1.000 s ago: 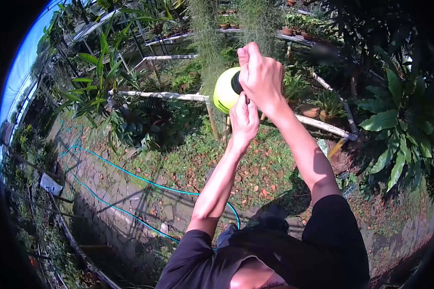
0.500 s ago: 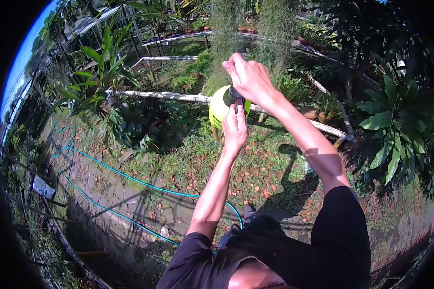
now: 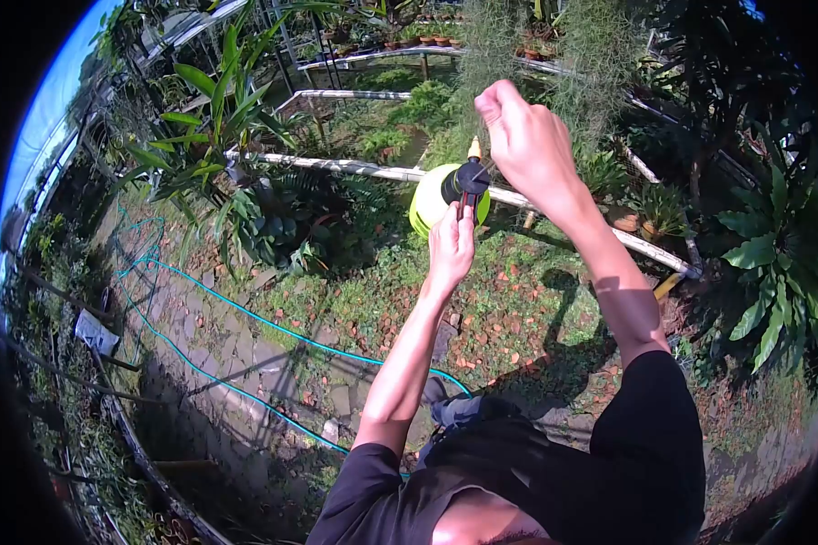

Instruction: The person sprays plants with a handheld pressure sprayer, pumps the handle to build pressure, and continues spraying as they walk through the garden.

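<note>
A bright yellow-green pump spray bottle point(image 3: 429, 205) with a black top point(image 3: 473, 178) and a yellow nozzle point(image 3: 475, 148) is held out before me. My left hand point(image 3: 451, 243) is closed round the grip just below the top. Above and to the right, my right hand point(image 3: 532, 145) is curled into a fist. A thin rod point(image 3: 492, 169) runs from the black top toward that fist, which appears to hold the pump handle; the handle itself is hidden by the fingers.
A white rail point(image 3: 354, 167) crosses behind the bottle, with hanging moss point(image 3: 600, 73) and potted plants beyond. A teal hose point(image 3: 264, 330) snakes over the stone-and-leaf ground at left. A broad-leaved plant point(image 3: 763, 254) stands at right.
My right fist has risen away from the bottle's black top, uncovering the top, the nozzle and the thin rod. My left hand keeps its hold. The view has shifted slightly.
</note>
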Demonstrator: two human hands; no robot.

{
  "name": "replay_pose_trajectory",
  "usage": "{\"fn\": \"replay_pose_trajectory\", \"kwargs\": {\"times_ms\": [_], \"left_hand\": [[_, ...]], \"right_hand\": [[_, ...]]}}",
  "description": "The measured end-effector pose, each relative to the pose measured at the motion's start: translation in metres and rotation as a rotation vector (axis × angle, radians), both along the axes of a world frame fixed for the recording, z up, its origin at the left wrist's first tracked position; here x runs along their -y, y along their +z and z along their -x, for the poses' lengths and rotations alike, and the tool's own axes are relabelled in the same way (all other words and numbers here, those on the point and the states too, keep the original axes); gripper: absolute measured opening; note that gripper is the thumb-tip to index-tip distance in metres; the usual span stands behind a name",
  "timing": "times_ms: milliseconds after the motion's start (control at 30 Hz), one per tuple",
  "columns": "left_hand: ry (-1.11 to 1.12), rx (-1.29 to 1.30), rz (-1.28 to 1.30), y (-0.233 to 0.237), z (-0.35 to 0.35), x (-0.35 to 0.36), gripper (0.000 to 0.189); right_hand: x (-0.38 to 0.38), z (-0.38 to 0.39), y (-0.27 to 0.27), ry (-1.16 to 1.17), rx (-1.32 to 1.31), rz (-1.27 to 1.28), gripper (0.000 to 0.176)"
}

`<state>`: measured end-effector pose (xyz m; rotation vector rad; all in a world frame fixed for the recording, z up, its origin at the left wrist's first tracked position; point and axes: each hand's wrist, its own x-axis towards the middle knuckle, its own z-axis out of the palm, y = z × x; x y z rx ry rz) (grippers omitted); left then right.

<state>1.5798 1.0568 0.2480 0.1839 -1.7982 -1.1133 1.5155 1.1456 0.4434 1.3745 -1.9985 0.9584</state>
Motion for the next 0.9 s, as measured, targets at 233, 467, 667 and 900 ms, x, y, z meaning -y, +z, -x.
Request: {"fn": "replay_pose_trajectory", "kwargs": {"times_ms": [233, 467, 667, 900], "left_hand": [[-0.133, 0.033, -0.079, 0.000, 0.009, 0.053, 0.018], [-0.135, 0.036, -0.030, 0.000, 0.020, 0.090, 0.018], [-0.174, 0.045, -0.079, -0.007, 0.009, 0.122, 0.018], [-0.285, -0.013, -0.139, -0.003, -0.022, 0.168, 0.018]], "right_hand": [[0.032, -0.011, 0.012, -0.054, -0.110, 0.190, 0.008], [0.074, -0.005, 0.001, -0.121, -0.018, 0.190, 0.012], [0.117, 0.004, -0.004, -0.136, -0.011, 0.090, 0.017], [0.176, -0.049, 0.002, -0.212, 0.012, 0.125, 0.041]]}}
